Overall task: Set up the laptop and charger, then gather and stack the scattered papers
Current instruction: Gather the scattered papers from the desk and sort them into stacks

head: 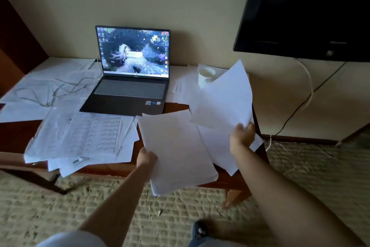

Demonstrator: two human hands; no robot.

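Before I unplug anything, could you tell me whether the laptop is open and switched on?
Open and on: the laptop has its lid raised, and its screen glows with desktop wallpaper and icons.

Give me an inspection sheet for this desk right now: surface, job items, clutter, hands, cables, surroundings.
Surface: dark wooden table, mostly covered with paper.
Job's things: open black laptop, screen lit; scattered printed sheets at left; white paper stack.
Clutter: white mug behind the lifted sheets.
Hands: left hand grips the stack; right hand grips the lifted sheets.
Cables: grey charger cord looped left of the laptop; black and white wall cables at right.
Surroundings: dark wall-mounted television, woven carpet.
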